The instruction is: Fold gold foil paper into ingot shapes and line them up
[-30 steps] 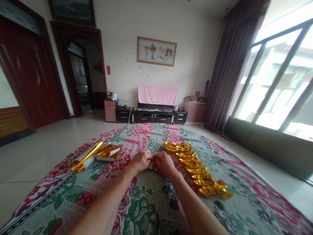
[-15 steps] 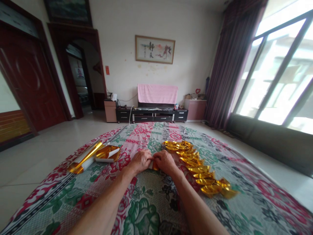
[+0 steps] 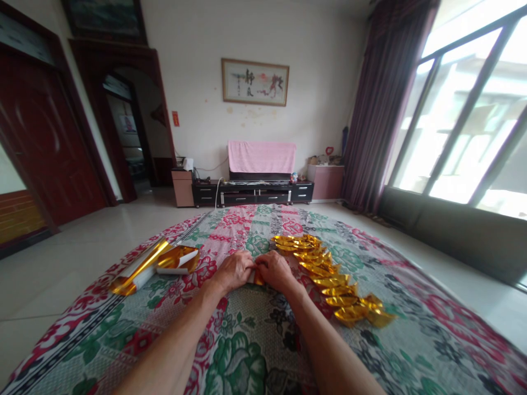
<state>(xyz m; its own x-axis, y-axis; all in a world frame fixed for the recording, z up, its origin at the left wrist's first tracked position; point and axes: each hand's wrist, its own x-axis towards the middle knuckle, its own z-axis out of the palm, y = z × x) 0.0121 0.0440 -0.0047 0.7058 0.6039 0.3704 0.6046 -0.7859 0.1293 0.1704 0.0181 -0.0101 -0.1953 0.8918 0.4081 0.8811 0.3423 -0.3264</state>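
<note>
Near the middle of the patterned cloth, my left hand and my right hand meet, fingers pinched on a small piece of gold foil paper. The fingers cover most of this piece. To the right of my right hand, several folded gold foil shapes lie in a slanting row. On the left are a roll of gold foil paper with a white back and, beside it, some loosely curled gold sheets.
Beyond the cloth stands a low black TV cabinet, with a pink cloth draped over something on it. A window and purple curtain are at the right, a dark red door at the left.
The view has shifted slightly, so the room appears a little further left. Both hands remain together on the foil piece, of which slightly less shows between the fingers.
</note>
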